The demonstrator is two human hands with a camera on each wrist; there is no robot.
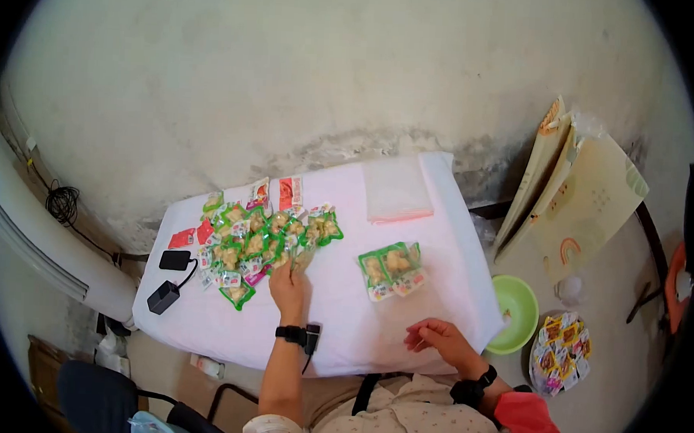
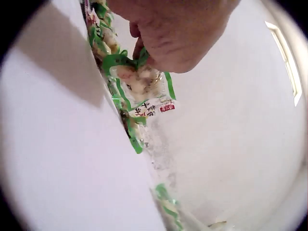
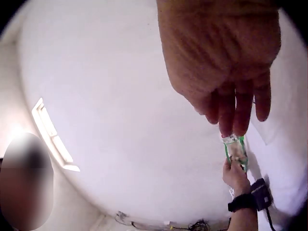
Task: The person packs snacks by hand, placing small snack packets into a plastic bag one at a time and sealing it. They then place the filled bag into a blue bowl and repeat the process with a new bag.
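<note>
My left hand (image 1: pixel 287 293) pinches a small clear packet with green edges (image 2: pixel 139 86) by its top. Pale lumpy food shows through the film, and dark and red print runs along its lower end. In the head view this hand is at the near right side of a heaped pile of similar green-edged packets (image 1: pixel 254 245). My right hand (image 1: pixel 442 341) is over the table's front right part with nothing in it; its fingers point down in the right wrist view. Beyond it two green-edged packets (image 1: pixel 391 266) lie side by side on the white cloth.
Flat clear plastic bags (image 1: pixel 398 189) lie at the table's back right. Red packets (image 1: pixel 291 192) sit behind the pile, and a black device with a cable (image 1: pixel 164 297) is at left. Right of the table stand a green basin (image 1: pixel 519 317) and a container of yellow packets (image 1: pixel 562 353).
</note>
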